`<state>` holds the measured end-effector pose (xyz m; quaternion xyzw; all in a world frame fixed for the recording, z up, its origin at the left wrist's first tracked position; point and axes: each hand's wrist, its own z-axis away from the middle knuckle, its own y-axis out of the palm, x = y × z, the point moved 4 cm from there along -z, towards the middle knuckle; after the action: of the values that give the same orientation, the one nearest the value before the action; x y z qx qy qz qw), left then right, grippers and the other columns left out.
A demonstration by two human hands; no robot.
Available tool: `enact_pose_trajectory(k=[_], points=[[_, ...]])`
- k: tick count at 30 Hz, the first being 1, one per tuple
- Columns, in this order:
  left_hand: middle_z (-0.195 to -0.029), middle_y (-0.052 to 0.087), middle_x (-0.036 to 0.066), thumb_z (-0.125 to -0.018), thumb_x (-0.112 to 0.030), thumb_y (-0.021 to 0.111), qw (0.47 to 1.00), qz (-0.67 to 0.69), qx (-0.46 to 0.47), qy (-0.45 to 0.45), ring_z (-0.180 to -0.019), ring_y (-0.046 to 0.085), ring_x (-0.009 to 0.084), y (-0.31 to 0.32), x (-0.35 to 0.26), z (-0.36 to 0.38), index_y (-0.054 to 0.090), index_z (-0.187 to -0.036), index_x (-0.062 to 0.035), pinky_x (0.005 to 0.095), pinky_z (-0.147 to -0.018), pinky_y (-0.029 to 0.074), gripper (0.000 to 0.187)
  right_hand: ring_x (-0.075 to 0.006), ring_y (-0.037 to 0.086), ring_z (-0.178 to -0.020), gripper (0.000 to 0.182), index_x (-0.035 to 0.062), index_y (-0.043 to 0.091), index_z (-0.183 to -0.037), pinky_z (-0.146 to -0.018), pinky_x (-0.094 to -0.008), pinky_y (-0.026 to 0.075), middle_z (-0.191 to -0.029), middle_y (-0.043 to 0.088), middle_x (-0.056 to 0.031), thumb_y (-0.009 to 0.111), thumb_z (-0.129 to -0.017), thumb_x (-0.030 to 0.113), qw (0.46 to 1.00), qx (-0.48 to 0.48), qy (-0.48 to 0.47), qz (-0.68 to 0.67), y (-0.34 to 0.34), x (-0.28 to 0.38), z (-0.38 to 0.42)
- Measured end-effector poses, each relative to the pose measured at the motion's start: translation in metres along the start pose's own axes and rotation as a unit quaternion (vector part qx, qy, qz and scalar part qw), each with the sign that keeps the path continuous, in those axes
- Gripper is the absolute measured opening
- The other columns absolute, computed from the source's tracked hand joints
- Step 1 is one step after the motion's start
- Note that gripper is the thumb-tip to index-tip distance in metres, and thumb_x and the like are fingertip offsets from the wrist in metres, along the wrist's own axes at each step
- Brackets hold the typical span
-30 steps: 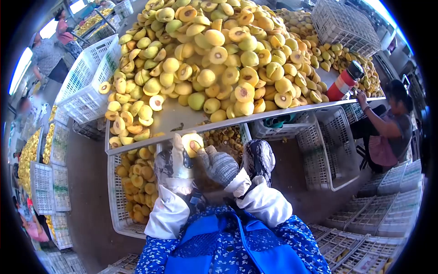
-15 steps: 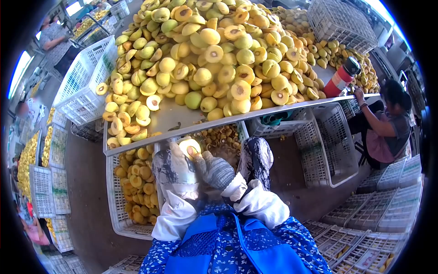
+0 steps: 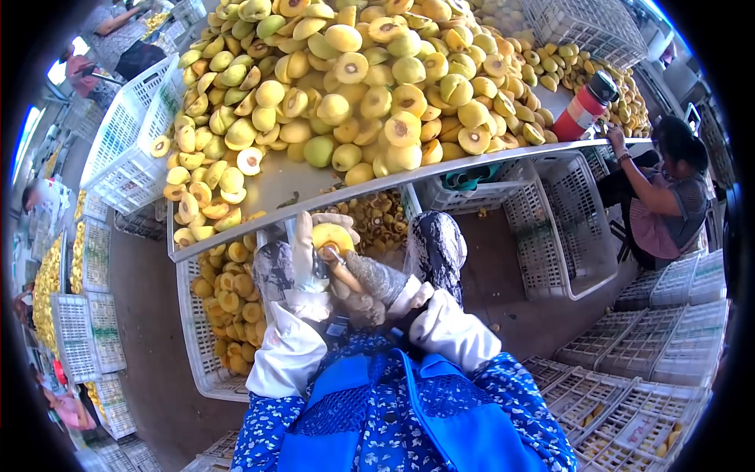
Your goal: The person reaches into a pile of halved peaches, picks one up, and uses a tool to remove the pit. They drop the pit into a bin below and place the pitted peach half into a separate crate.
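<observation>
Gloved in a pale, dirty glove, my left hand [image 3: 305,253] holds a halved yellow fruit [image 3: 332,236], its cut face turned up. My right hand [image 3: 368,289], in a grey glove, is wrapped round the wooden handle of a small tool [image 3: 343,273], whose metal tip touches the middle of the fruit. Both hands are over my lap, just below the metal table's edge [image 3: 377,186]. A large heap of halved fruits [image 3: 338,106] lies on the table.
Under the table edge stands a white crate of fruit halves [image 3: 206,370], beside a container of small brown pieces [image 3: 377,224]. A red bottle [image 3: 578,114] stands near a seated person [image 3: 668,197]. Empty crates [image 3: 562,236] and stacked crates [image 3: 653,346] are at the right.
The tool is now visible in my right hand, with its tip at the fruit. My left hand's fingers have spread up around the fruit. The view has shifted slightly.
</observation>
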<state>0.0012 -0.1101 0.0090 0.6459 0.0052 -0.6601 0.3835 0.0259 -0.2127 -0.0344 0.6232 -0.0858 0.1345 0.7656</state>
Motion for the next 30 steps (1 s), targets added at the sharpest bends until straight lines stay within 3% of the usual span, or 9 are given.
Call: enact_pose_trajectory(k=[4, 5, 8, 10, 12, 18, 22, 26, 30], points=[[-0.070, 0.062, 0.011, -0.095, -0.049, 0.029, 0.990, 0.065, -0.115, -0.041, -0.057, 0.057, 0.0179, 0.018, -0.017, 0.007, 0.059, -0.089, 0.0017, 0.0260, -0.052, 0.048, 0.059, -0.0101, 0.057, -0.081, 0.030, 0.0057, 0.055, -0.109, -0.071, -0.0181, 0.049, -0.093, 0.059, -0.0041, 0.054, -0.091, 0.030, 0.983, 0.007, -0.071, -0.167, 0.000, -0.007, 0.001], [-0.071, 0.063, 0.010, -0.095, -0.049, 0.029, 0.983, -0.024, -0.180, 0.020, -0.057, 0.056, 0.0169, 0.012, -0.021, 0.008, 0.059, -0.091, 0.0013, 0.0253, -0.051, 0.047, 0.059, -0.0086, 0.055, -0.069, 0.031, 0.0097, 0.056, -0.103, -0.057, -0.0200, 0.046, -0.082, 0.058, -0.0005, 0.054, -0.090, 0.038, 0.959, -0.087, -0.027, -0.268, -0.007, -0.009, 0.000], [-0.072, 0.063, 0.007, -0.095, -0.041, 0.039, 0.956, -0.135, -0.238, 0.109, -0.064, 0.059, 0.0145, -0.075, -0.014, -0.009, 0.060, -0.096, 0.0011, 0.0273, -0.060, 0.049, 0.047, -0.0077, 0.051, -0.057, 0.040, 0.0127, 0.058, -0.106, -0.042, -0.0198, 0.037, -0.077, 0.058, 0.0030, 0.049, -0.090, 0.048, 0.979, -0.194, -0.063, 0.016, -0.083, -0.013, -0.009], [-0.084, 0.064, 0.010, -0.093, -0.034, 0.047, 0.820, -0.442, -0.315, 0.185, -0.076, 0.061, 0.0208, -0.108, -0.043, 0.009, 0.060, -0.098, -0.0017, 0.0346, -0.069, 0.049, 0.036, -0.0084, 0.048, -0.048, 0.038, 0.0155, 0.059, -0.098, -0.036, -0.0219, 0.032, -0.069, 0.057, 0.0032, 0.047, -0.090, 0.050, 0.955, -0.280, -0.098, 0.023, -0.127, -0.035, -0.012], [-0.094, 0.062, 0.015, -0.084, -0.030, 0.059, 0.523, -0.720, -0.342, 0.301, -0.088, 0.058, 0.0277, -0.120, -0.089, 0.021, 0.061, -0.104, -0.0094, 0.0391, -0.075, 0.046, 0.029, -0.0116, 0.051, -0.049, 0.039, 0.0129, 0.059, -0.084, -0.040, -0.0271, 0.037, -0.061, 0.055, 0.0010, 0.047, -0.090, 0.049, 0.879, -0.267, -0.116, 0.378, -0.119, -0.035, -0.018], [-0.097, 0.056, 0.010, -0.077, -0.042, 0.059, 0.343, -0.877, -0.226, 0.249, -0.094, 0.052, 0.0273, -0.107, -0.141, -0.087, 0.060, -0.102, -0.0122, 0.0410, -0.081, 0.039, 0.039, -0.0120, 0.045, -0.043, 0.042, 0.0131, 0.057, -0.070, -0.038, -0.0257, 0.034, -0.057, 0.051, 0.0009, 0.050, -0.088, 0.051, 0.930, -0.252, -0.002, 0.267, -0.108, -0.042, -0.029], [-0.104, 0.056, 0.008, -0.074, -0.048, 0.058, 0.310, -0.930, -0.192, 0.046, -0.101, 0.047, 0.0236, -0.139, -0.109, -0.182, 0.063, -0.101, -0.0114, 0.0397, -0.085, 0.035, 0.046, -0.0110, 0.042, -0.040, 0.038, 0.0144, 0.056, -0.076, -0.036, -0.0257, 0.032, -0.055, 0.049, 0.0030, 0.050, -0.089, 0.050, 0.926, -0.307, -0.002, 0.219, -0.123, -0.040, -0.030], [-0.102, 0.058, 0.010, -0.071, -0.042, 0.061, 0.372, -0.899, -0.227, 0.031, -0.103, 0.048, 0.0262, -0.130, -0.094, -0.189, 0.060, -0.105, -0.0106, 0.0418, -0.086, 0.035, 0.047, -0.0122, 0.036, -0.034, 0.041, 0.0132, 0.053, -0.074, -0.033, -0.0282, 0.028, -0.050, 0.044, 0.0021, 0.049, -0.089, 0.051, 0.913, -0.328, 0.006, 0.241, -0.122, -0.040, -0.032], [-0.100, 0.061, 0.013, -0.076, -0.029, 0.059, 0.409, -0.908, -0.092, 0.003, -0.094, 0.058, 0.0264, -0.120, -0.061, -0.199, 0.044, -0.121, -0.0108, 0.0396, -0.090, 0.037, 0.050, -0.0087, 0.038, -0.041, 0.032, 0.0127, 0.059, -0.085, -0.038, -0.0254, 0.031, -0.055, 0.045, 0.0046, 0.049, -0.092, 0.042, 0.912, -0.314, 0.021, 0.265, -0.100, -0.030, -0.031]])
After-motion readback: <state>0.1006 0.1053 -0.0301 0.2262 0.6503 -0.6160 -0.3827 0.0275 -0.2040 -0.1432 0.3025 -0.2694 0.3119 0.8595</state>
